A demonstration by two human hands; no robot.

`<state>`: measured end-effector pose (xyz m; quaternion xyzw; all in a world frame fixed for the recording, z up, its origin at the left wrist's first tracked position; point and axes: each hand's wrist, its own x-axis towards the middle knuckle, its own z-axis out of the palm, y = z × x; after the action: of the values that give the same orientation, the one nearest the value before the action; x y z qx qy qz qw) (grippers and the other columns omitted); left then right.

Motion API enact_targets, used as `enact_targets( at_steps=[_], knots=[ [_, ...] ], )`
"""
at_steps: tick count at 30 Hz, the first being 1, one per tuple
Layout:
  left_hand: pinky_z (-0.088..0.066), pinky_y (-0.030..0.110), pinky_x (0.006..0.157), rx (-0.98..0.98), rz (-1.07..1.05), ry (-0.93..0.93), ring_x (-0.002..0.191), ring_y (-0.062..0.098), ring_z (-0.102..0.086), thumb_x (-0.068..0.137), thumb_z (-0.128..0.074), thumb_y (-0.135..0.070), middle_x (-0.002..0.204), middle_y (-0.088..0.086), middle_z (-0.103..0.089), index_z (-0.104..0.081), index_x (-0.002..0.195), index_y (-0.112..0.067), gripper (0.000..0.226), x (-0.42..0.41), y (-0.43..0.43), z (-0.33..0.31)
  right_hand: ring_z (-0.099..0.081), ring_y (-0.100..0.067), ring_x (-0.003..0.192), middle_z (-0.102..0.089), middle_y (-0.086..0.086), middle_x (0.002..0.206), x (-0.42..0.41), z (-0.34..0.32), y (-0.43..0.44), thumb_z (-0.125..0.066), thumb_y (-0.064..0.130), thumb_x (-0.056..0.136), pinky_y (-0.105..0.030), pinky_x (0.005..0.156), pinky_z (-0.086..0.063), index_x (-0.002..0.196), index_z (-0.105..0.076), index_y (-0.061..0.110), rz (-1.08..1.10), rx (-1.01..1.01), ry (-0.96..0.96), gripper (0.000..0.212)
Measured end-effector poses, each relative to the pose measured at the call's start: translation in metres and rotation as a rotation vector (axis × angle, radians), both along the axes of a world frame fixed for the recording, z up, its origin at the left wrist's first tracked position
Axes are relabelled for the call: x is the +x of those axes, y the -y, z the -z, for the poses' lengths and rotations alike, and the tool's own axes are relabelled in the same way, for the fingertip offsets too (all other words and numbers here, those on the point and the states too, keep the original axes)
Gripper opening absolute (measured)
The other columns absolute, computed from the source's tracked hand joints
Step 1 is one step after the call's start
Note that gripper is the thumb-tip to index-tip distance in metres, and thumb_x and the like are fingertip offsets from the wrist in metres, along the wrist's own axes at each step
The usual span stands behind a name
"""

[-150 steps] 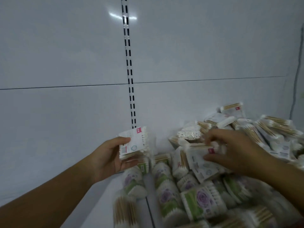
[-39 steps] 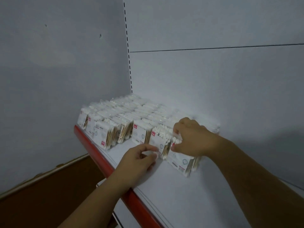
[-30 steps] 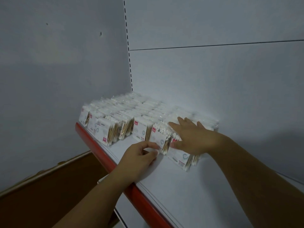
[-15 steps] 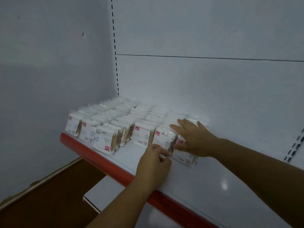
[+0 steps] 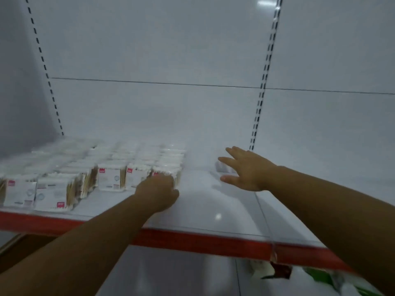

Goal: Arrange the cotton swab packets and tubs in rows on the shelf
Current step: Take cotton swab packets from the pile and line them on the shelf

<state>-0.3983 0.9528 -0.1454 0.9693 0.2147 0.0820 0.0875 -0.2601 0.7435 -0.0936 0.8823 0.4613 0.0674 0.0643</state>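
Head view: left hand (image 5: 157, 191) touches cotton swab packets (image 5: 111, 177) at eight o'clock, grip unclear; right hand (image 5: 245, 169), fingers spread, at their three o'clock.

I am in a shop: a white shelf (image 5: 213, 210) with red front edge (image 5: 192, 242), slotted uprights (image 5: 259, 103), and identical swab packets (image 5: 111, 178) in rows.

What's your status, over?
Left hand at front packet, grip hidden. Right hand open above shelf. Packets in rows. Nothing blocking seen.
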Motion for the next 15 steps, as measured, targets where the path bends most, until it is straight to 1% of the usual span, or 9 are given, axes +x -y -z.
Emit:
enact_targets(
  at_steps=[1,3,6,8,9,12,13,15],
  knots=[
    [-0.041,0.034,0.086,-0.001,0.042,-0.039,0.108,0.022,-0.055,0.094,-0.044,-0.041,0.122,0.004,-0.058,-0.057,0.121,-0.018,0.038,0.011,0.012,-0.012,0.005,-0.018,0.147,0.003,-0.003,0.161,-0.002,-0.001,0.023,-0.028,0.063,0.094,-0.038,0.119,-0.003,0.152,-0.009,0.029,0.023,-0.008,0.002,0.07],
    [-0.037,0.035,0.098,-0.012,0.13,-0.089,0.123,0.025,-0.048,0.097,-0.041,-0.05,0.14,0.006,-0.048,-0.046,0.135,-0.019,0.05,0.033,0.041,-0.037,0.004,-0.018,0.148,0.002,-0.002,0.161,-0.007,-0.005,0.069,-0.03,0.06,0.095,-0.036,0.118,-0.005,0.152,-0.01,0.029,0.071,0.01,-0.003,0.069],
    [-0.034,0.035,0.104,0.052,0.264,-0.073,0.128,0.026,-0.044,0.097,-0.038,-0.053,0.145,0.009,-0.042,-0.041,0.14,-0.019,0.054,0.069,0.111,-0.066,0.003,-0.018,0.148,0.002,-0.003,0.161,-0.016,-0.01,0.154,-0.032,0.058,0.096,-0.036,0.119,-0.006,0.152,-0.009,0.029,0.162,0.045,0.006,0.068],
    [-0.032,0.036,0.109,0.068,0.342,-0.058,0.133,0.026,-0.04,0.097,-0.038,-0.053,0.149,0.008,-0.038,-0.039,0.142,-0.019,0.057,0.088,0.171,-0.078,0.004,-0.018,0.148,0.003,-0.003,0.161,-0.022,-0.012,0.217,-0.031,0.057,0.097,-0.037,0.119,-0.006,0.152,-0.008,0.029,0.214,0.023,0.024,0.067],
    [-0.028,0.038,0.113,0.079,0.381,-0.057,0.138,0.025,-0.034,0.097,-0.038,-0.054,0.152,0.008,-0.034,-0.036,0.144,-0.018,0.059,0.096,0.202,-0.083,0.004,-0.018,0.148,0.003,-0.004,0.161,-0.024,-0.013,0.25,-0.031,0.057,0.097,-0.038,0.119,-0.006,0.152,-0.008,0.029,0.241,0.012,0.037,0.067],
    [-0.015,0.043,0.119,0.139,0.493,-0.023,0.148,0.022,-0.008,0.098,-0.036,-0.053,0.16,0.006,-0.014,-0.024,0.15,-0.019,0.063,0.116,0.295,-0.094,0.002,-0.019,0.148,0.002,-0.004,0.161,-0.032,-0.019,0.343,-0.033,0.056,0.097,-0.037,0.119,-0.008,0.152,-0.01,0.028,0.342,0.042,0.062,0.066],
    [-0.012,0.043,0.119,0.141,0.529,0.001,0.149,0.021,-0.003,0.098,-0.035,-0.052,0.161,0.005,-0.01,-0.022,0.151,-0.02,0.063,0.122,0.326,-0.097,0.001,-0.019,0.148,0.001,-0.005,0.161,-0.034,-0.02,0.374,-0.033,0.056,0.097,-0.038,0.119,-0.009,0.152,-0.01,0.028,0.381,0.063,0.065,0.066],
    [-0.01,0.042,0.119,0.114,0.61,0.034,0.149,0.018,0.001,0.099,-0.036,-0.051,0.162,0.002,-0.007,-0.021,0.151,-0.021,0.062,0.133,0.386,-0.1,0.001,-0.019,0.148,0.001,-0.005,0.161,-0.039,-0.02,0.432,-0.034,0.055,0.097,-0.039,0.118,-0.01,0.152,-0.011,0.028,0.453,0.073,0.067,0.066]
  ],
)
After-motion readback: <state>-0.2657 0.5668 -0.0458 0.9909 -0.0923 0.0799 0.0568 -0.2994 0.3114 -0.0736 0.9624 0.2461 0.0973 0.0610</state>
